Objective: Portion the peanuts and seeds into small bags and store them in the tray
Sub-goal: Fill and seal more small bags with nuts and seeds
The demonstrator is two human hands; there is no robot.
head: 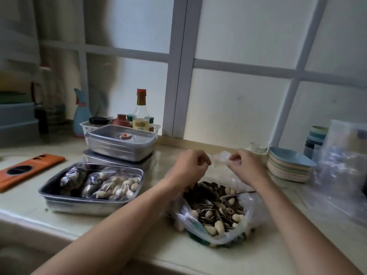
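Both bare forearms reach forward and converge. The left hand (193, 162) and right hand (243, 162) sit level, fingers curled, each pinching a small clear bag (219, 158).

three filled bags (117, 187), one tray (59, 196), two hands (193, 165).

Dim, cool and grainy overall. Soft daylight enters through the frosted white-framed window (238, 106) from 12 to 2 o'clock, backlighting the pale stone countertop (168, 151), which carries a sheen below it. The thin clear plastic bag (219, 157) pinched by the left hand (195, 163) and right hand (243, 164) at centre nearly vanishes against that sheen. The rectangular steel tray (79, 207) at 8 o'clock glints on its rim. Blur smears 9 to 10 o'clock; window bars lean at 3 o'clock.
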